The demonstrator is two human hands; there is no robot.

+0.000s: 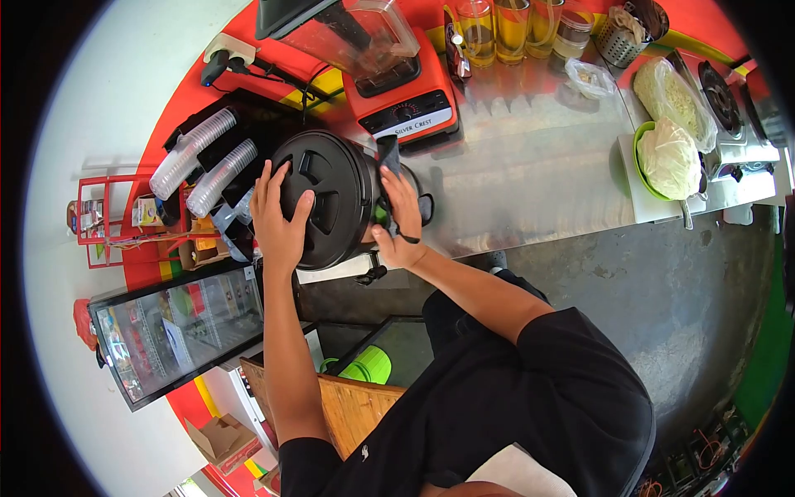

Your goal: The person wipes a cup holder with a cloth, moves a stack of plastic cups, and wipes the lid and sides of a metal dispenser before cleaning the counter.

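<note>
A black round-lidded container (327,203) stands at the near left end of the metal counter, its ribbed lid facing up. Flat on the lid's left edge, my left hand (280,217) has its fingers spread and the thumb apart. My right hand (403,217) grips the container's right side by a dark latch or handle, thumb below the fingers. Something small and green shows beside that thumb, too covered to name. Just behind the container is a red blender (406,99) with a clear jug.
Stacked plastic cups (195,153) lie at left, above a glass-fronted cabinet (182,323). Glasses of yellow liquid (511,33) line the back. Farther right are a cabbage (669,157) in a green bowl, a bagged food (675,95) and a stove (719,95).
</note>
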